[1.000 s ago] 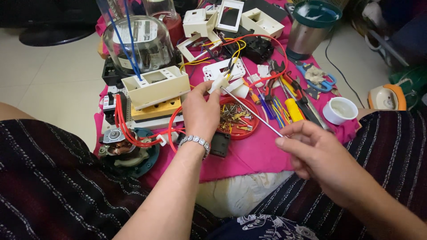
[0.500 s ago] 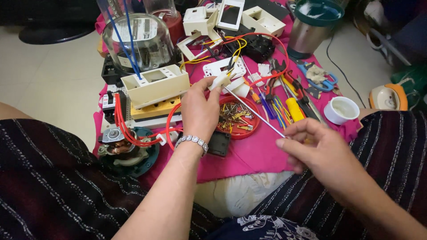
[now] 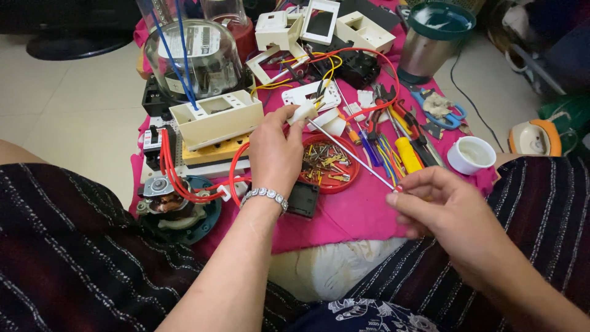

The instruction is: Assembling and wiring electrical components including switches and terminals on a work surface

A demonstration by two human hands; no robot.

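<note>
My left hand (image 3: 276, 154), with a silver bracelet at the wrist, pinches a small white plastic part (image 3: 303, 112) between thumb and fingers above the pink cloth (image 3: 350, 215). My right hand (image 3: 439, 203) grips the handle end of a thin screwdriver; its long metal shaft (image 3: 350, 150) runs up and left, and its tip meets the white part. Below the shaft sits a red lid (image 3: 329, 165) full of small screws and brass bits.
A cream box (image 3: 215, 120) on a yellow block, a glass-domed meter (image 3: 193, 58), red wires (image 3: 178, 178), a motor (image 3: 172, 203), white switch frames (image 3: 319, 24), pliers and screwdrivers (image 3: 402, 138), a white cup (image 3: 470, 154), a steel pot (image 3: 433, 40).
Both hands stay almost still. The right hand has shifted slightly on the screwdriver handle while the tip stays at the white part.
</note>
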